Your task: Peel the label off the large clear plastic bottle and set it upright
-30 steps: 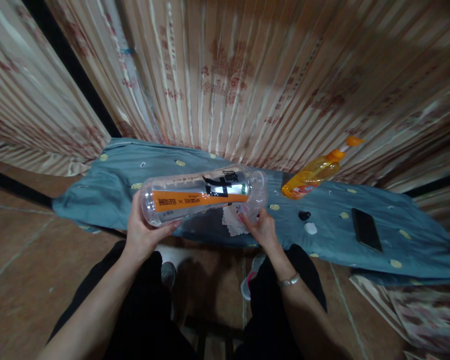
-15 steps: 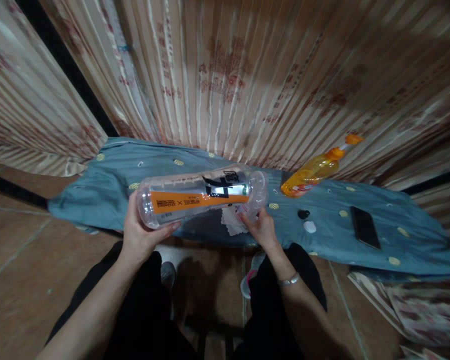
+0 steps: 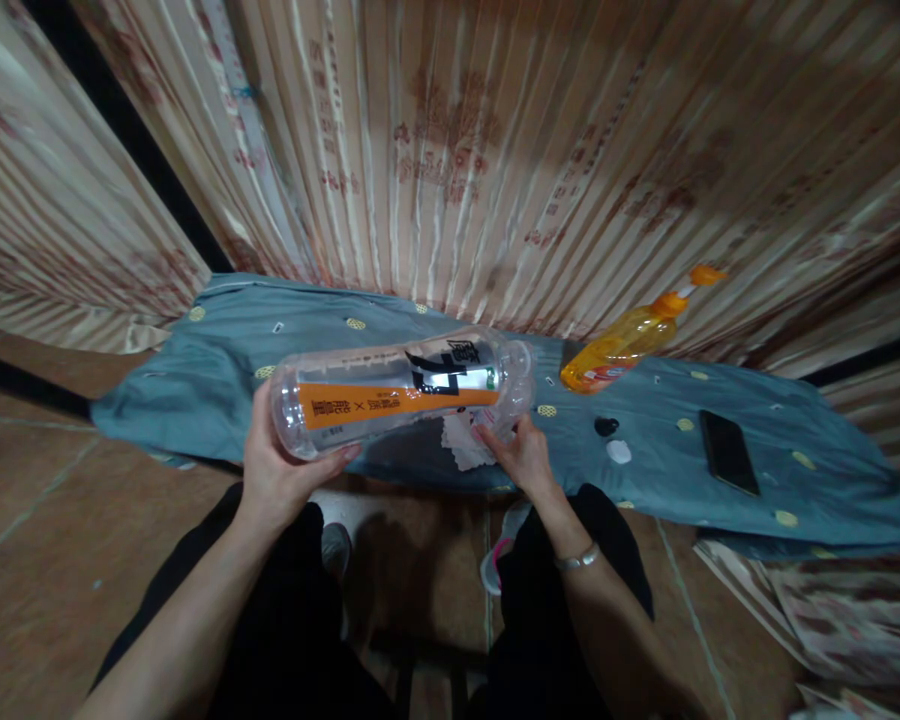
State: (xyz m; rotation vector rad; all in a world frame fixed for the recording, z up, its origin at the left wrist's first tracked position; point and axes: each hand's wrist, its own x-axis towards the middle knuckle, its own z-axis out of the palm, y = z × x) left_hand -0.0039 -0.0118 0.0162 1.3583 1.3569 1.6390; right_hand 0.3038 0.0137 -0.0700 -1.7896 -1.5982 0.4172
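A large clear plastic bottle with an orange and black label lies sideways in the air over the covered bench. My left hand is wrapped round its broad end at the left, with the thumb along the underside. At the narrower right end, my right hand has its fingers closed against the bottle, partly hidden by it. Just left of those fingers a white piece with a jagged edge shows below the bottle; whether the right hand pinches it I cannot tell.
A blue patterned cloth covers the bench. To the right are an orange pump bottle tilted by the curtain, a small black object, a small white piece and a dark phone.
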